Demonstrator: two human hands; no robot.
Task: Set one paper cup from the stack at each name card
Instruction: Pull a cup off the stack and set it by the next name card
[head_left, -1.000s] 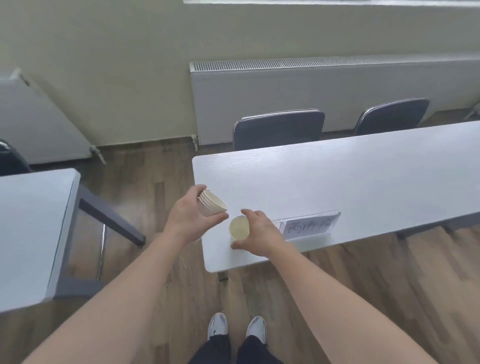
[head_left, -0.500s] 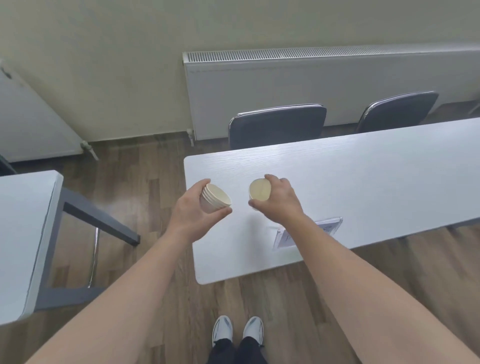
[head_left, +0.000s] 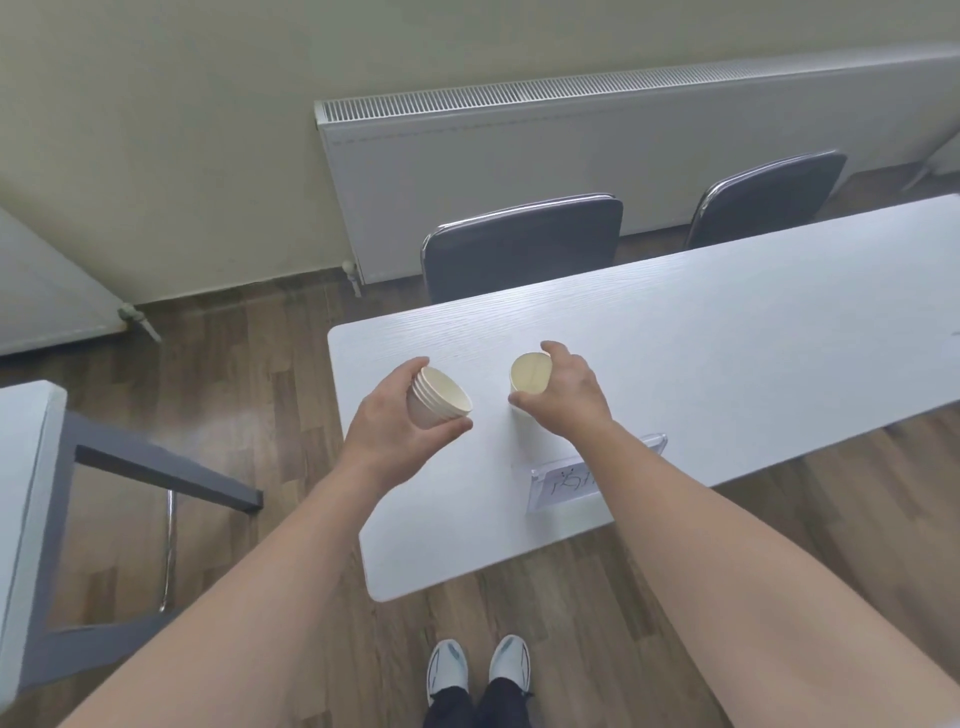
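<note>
My left hand (head_left: 392, 423) grips a short stack of cream paper cups (head_left: 440, 399), tilted with the mouths facing right, above the left end of the white table (head_left: 727, 332). My right hand (head_left: 566, 397) holds a single paper cup (head_left: 530, 375) upright at the table surface, fingers wrapped round its right side. A clear-framed name card (head_left: 566, 480) with handwriting stands near the table's front edge, just in front of the single cup and partly hidden by my right forearm.
Two dark chairs (head_left: 524, 244) (head_left: 763, 200) are pushed in at the table's far side, before a long white radiator (head_left: 623, 150). A second white table (head_left: 26, 493) stands at the left, with wooden floor in the gap. My shoes (head_left: 478, 667) show below.
My right hand carried the single cup away from the stack and further onto the table, behind the name card. The view shifted closer to the table.
</note>
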